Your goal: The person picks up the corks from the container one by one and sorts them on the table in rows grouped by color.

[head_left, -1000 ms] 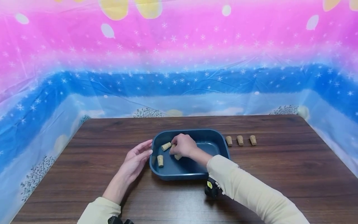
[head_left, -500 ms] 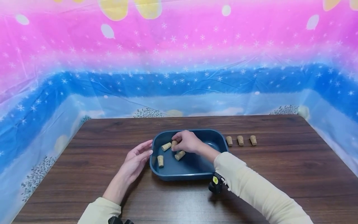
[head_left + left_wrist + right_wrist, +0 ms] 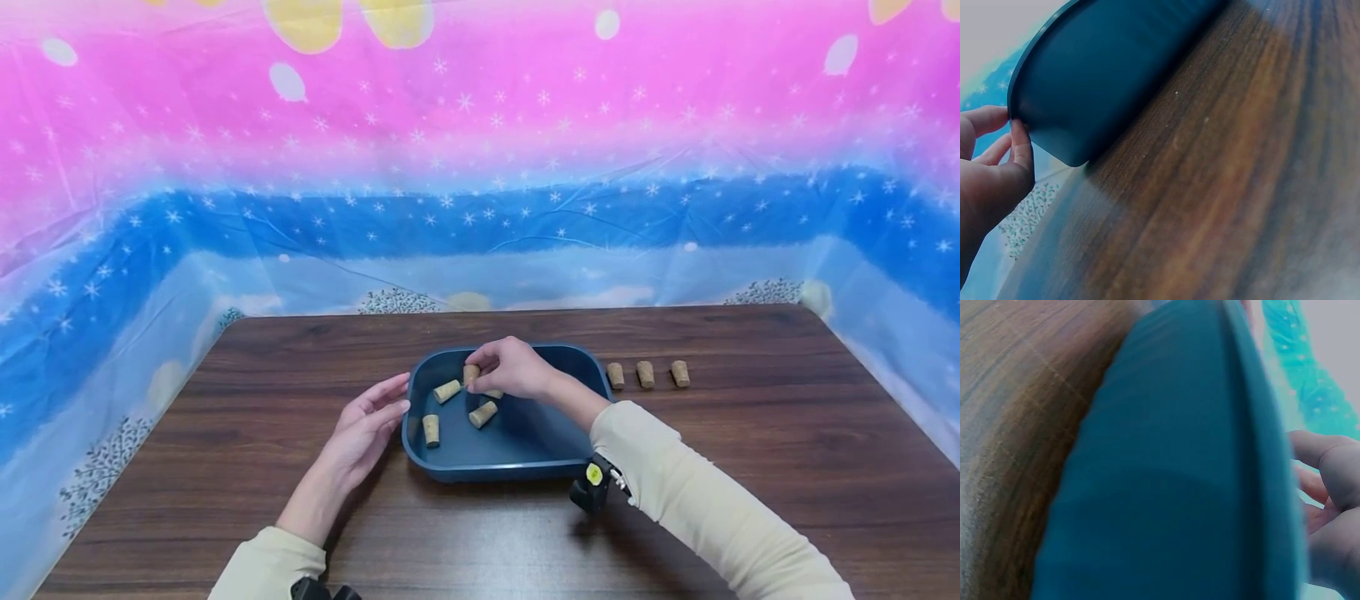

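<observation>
In the head view, my right hand (image 3: 516, 369) pinches a cork (image 3: 471, 375) between thumb and fingers, above the back part of a dark blue tray (image 3: 502, 468). Several more corks lie inside the tray, such as an upright one (image 3: 431, 431) at the left and one on its side (image 3: 483, 414); another is partly covered by the right hand. My left hand (image 3: 369, 429) touches the tray's left rim with extended fingertips, also visible in the left wrist view. The tray wall (image 3: 1147, 469) blocks the held cork from the right wrist view.
Three corks stand in a row on the wooden table (image 3: 750, 433), right of the tray; the nearest cork (image 3: 615, 375) is close to its rim. A patterned pink and blue cloth (image 3: 480, 208) hangs around the table's back and sides.
My right hand has risen slightly and moved back and right with the cork in its fingers, uncovering corks beneath. The left hand stays at the rim.
</observation>
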A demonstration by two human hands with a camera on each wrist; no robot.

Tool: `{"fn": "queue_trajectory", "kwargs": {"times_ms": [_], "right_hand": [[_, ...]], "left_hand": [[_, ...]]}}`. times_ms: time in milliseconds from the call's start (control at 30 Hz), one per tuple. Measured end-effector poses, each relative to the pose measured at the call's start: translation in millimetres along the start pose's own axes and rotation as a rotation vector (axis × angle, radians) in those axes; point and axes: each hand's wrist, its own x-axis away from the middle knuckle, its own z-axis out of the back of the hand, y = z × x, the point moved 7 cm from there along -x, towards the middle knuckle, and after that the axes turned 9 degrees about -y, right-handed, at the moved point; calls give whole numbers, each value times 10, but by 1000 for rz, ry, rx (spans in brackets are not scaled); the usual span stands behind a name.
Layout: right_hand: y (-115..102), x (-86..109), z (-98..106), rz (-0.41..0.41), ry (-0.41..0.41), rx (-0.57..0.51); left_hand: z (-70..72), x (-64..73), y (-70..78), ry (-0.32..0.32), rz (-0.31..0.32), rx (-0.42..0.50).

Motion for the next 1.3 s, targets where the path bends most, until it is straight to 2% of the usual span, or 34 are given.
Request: {"fn": "queue_trajectory", "kwargs": {"times_ms": [400, 667, 1300], "right_hand": [[-45, 112, 181, 6, 4, -37], [-76, 185, 304, 24, 36, -15], [52, 431, 678, 10, 69, 29]], "left_hand": [[0, -10, 1, -4, -6, -6], [-8, -3, 3, -5, -11, -4], [-7, 6, -1, 1, 1, -6]]}}
